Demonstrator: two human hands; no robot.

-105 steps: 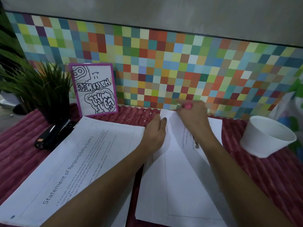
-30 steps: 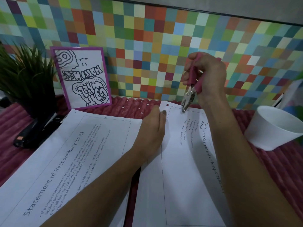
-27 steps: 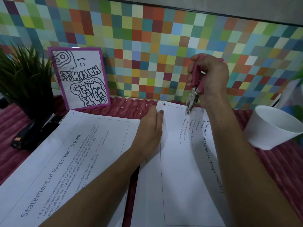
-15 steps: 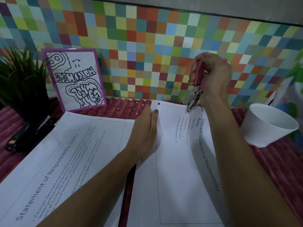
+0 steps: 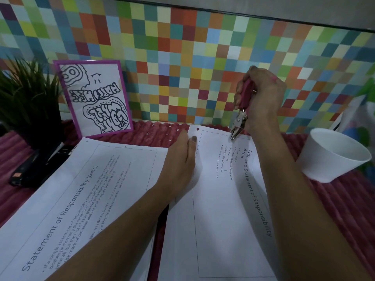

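Pink punch (image 5: pixel 241 110) in right hand (image 5: pixel 261 94), left hand (image 5: pixel 178 159) on paper (image 5: pixel 223 199), white cup (image 5: pixel 332 157) beside

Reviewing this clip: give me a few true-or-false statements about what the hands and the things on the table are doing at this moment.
1. The right hand grips a pink-handled hole punch at the far edge of the right-hand sheet. True.
2. The left hand lifts that sheet into the air. False: it lies flat on the sheet near its left edge.
3. The sheet has a hole by its far left corner. True.
4. The white cup stands left of that sheet. False: it stands to its right.
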